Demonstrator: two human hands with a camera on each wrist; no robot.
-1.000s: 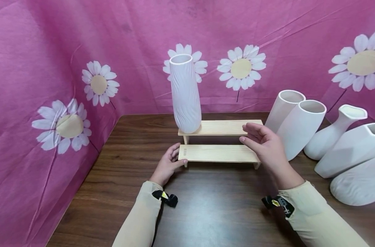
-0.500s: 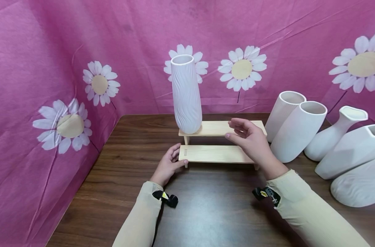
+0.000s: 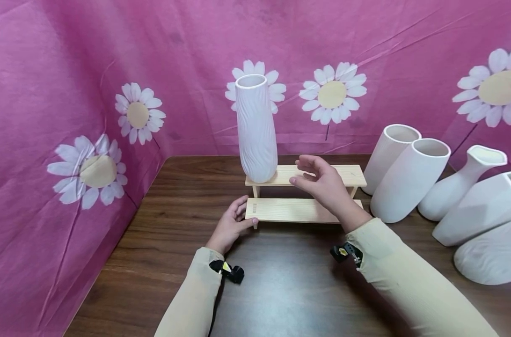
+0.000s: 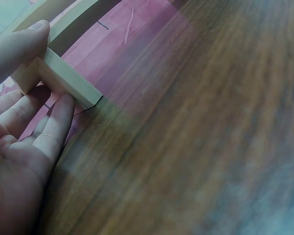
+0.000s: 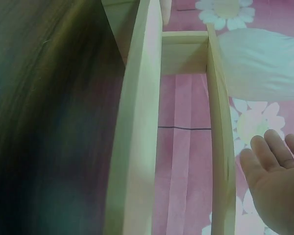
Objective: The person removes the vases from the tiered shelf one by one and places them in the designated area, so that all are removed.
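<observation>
A pale two-step wooden stand sits on the table. On the left end of its upper step stands a tall white vase with wavy ridges, upright. My left hand holds the lower step's left end. In the left wrist view its thumb lies on the board's edge and its fingers touch the leg below. My right hand hovers over the stand, right of the vase and apart from it, fingers loosely bent, holding nothing. The right wrist view shows that hand's fingers beside the upper board.
At the right stand or lie several more white vases, among them a ribbed cylinder, a smooth one, a flared-neck one and an angular one. A pink flowered cloth hangs behind the brown table.
My right hand has moved left along the stand, from its right end toward the vase. The left hand keeps its hold, and the vase stays put.
</observation>
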